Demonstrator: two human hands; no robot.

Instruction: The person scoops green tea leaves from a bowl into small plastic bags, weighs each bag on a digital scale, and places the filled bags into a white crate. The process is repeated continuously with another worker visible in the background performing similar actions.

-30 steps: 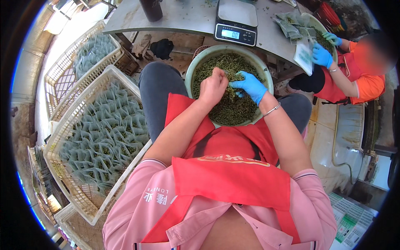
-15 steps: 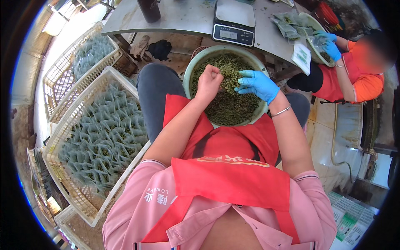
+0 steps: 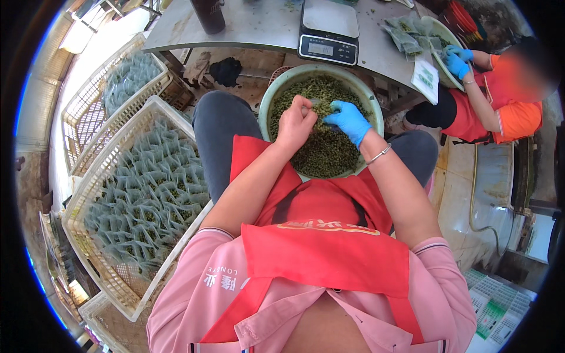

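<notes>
A wide pale-green basin [image 3: 269,97] stands between my knees, filled with small green berries [image 3: 329,160] like green peppercorns. Over it my bare left hand [image 3: 296,122] is closed in a pinch on a clear plastic bag [image 3: 315,102], of which only a little shows. My right hand [image 3: 350,121], in a blue glove, is beside it with the fingers drawn together, pointing left at the bag and a lighter clump of berries. What lies within those gloved fingers is hidden.
On my left, a plastic crate [image 3: 154,106] holds many filled clear bags; another crate [image 3: 82,132] stands behind it. Ahead, a metal table [image 3: 265,26] bears a digital scale [image 3: 327,48] and a dark cup [image 3: 209,16]. A co-worker in blue gloves [image 3: 458,62] works over another basin at right.
My right hand has moved a little left and down, and its spread fingers have drawn together. My left hand has shifted slightly. The co-worker's hands have come closer together.
</notes>
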